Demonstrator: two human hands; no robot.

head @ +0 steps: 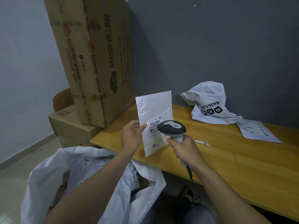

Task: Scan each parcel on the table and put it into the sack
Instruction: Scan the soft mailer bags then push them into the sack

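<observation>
Two hands up over the near-left corner of the desk (pixel 234 167). Left hand (pixel 131 136) pinching a flat white parcel (pixel 153 110) by its left edge, thumb on the front, holding it upright above the desk edge with the printed label facing the camera. Right hand (pixel 186 149) wrapped tight round the grip of a scanner (pixel 171 129), dark head with a pale top, aimed at that label and sitting right in front of it, covering part of the print. Can't tell whether touching the plastic or just shy of it. Dark cable (pixel 189 172) hanging down from the bottom of the grip, past the desk edge. Down on the left, under the left forearm, a big white sack (pixel 48 172) standing open on the floor, with a tag reading 3007 near its rim and something brownish inside, too dark to say what. Left on the desk: a crumpled white bag (pixel 208 104) with black print, back by the grey wall, and just to its right a flat pale envelope (pixel 257 131) lying label-up, touching or nearly so. Also a little torn strip (pixel 203 142) of paper on the wood near the right hand. Off the left end of the desk, a tall cardboard box (pixel 100 62) leaning against the wall, standing on a lower box (pixel 72 128), with the curved back of a chair (pixel 62 98) poking out behind.
</observation>
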